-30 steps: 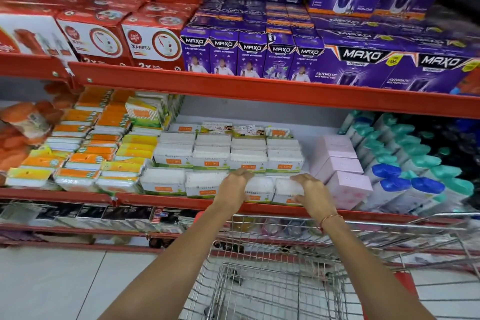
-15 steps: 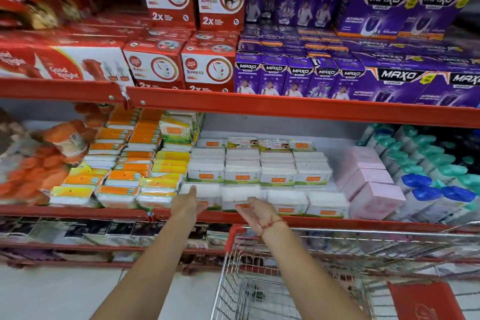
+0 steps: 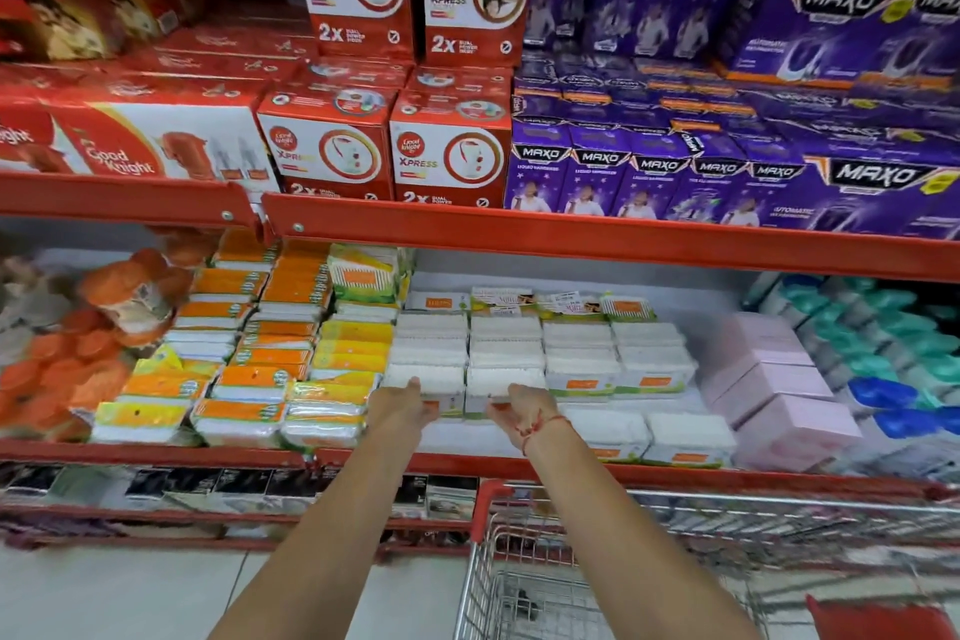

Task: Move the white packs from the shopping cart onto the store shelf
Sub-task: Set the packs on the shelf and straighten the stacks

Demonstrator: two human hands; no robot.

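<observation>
White packs (image 3: 582, 353) with orange labels lie in stacked rows on the middle store shelf (image 3: 208, 455). My left hand (image 3: 402, 408) grips the front of one white pack (image 3: 426, 377), thumb on its top. Beside it, my right hand (image 3: 519, 413), with a red thread at the wrist, grips the neighbouring white pack (image 3: 506, 379). Both packs sit against the stacked row behind, and bare shelf shows below them. Two more white packs (image 3: 649, 434) lie at the front right. The wire shopping cart (image 3: 519, 566) is below my right arm; its inside looks nearly empty.
Orange and yellow packs (image 3: 249, 379) fill the shelf to the left, pink boxes (image 3: 779, 395) and teal and blue capped bottles (image 3: 883, 379) the right. A red shelf beam (image 3: 571, 237) with red and purple boxes overhangs above. White floor lies at lower left.
The view has shifted left and closer to the shelf. Both hands have gone further in, and the two front left packs now sit up against the stacked row behind.
</observation>
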